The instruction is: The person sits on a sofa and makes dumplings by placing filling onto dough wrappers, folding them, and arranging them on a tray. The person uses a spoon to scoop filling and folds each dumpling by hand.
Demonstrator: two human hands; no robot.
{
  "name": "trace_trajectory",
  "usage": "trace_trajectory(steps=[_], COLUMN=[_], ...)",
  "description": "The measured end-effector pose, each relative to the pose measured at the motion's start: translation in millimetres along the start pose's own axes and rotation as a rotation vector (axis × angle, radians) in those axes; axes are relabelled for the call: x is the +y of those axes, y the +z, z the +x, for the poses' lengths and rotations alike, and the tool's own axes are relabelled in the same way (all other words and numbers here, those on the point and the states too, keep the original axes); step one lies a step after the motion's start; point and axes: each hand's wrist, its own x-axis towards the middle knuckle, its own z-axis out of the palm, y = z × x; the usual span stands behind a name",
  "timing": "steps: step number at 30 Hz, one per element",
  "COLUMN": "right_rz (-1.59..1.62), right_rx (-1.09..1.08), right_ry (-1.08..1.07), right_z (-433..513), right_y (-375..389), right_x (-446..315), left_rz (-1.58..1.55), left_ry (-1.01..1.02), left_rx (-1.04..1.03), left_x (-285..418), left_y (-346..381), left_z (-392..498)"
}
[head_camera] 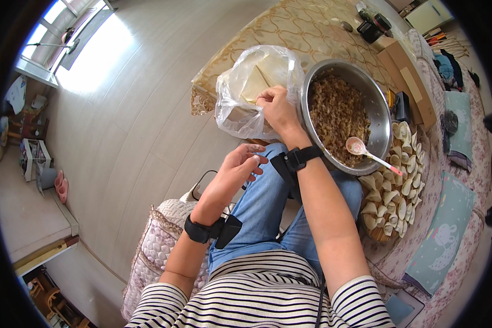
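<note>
My right hand (276, 104) reaches into the opening of a clear plastic bag (238, 119), its fingertips pinching the edge of the pale dough wrappers (254, 86) stacked inside. Over my knee, my left hand (244, 162) is held with its fingers apart and holds nothing; pale powder marks its fingertips. Right of the bag stands a large steel bowl (379, 119) of minced filling (338, 110). A white spoon (373, 158) with a red handle tip rests in the filling and over the rim. Below the bowl, many folded dumplings (389, 197) cover a round wooden board (378, 234).
The bag and bowl stand on a table with a patterned gold cloth (311, 30). An open cardboard box (410, 82) and a black-lidded jar (373, 28) are beyond the bowl. A floral sofa (463, 242) with cushions lies at the right.
</note>
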Motion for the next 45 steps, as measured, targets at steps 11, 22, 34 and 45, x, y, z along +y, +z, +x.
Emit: trace_trajectory(steps=[11,22,34,45], right_rz=[-0.157,-0.063,-0.003,-0.587], right_rx=[0.258,0.329,0.143,-0.022], right_ry=[-0.306,-0.51,-0.176,0.165], right_z=[31,-35,-130,-156], right_y=[-22,-191,-216,-292], right_x=[-62,-159,-49,44], left_rz=[0.033,-0.637,-0.783,-0.426], left_ry=[0.057,0.15,0.006,0.156], left_rx=[-0.08,-0.449,-0.362,-0.102], left_x=[30,68,41,48], left_y=[3,48,93,85], left_z=[6,57,36,36])
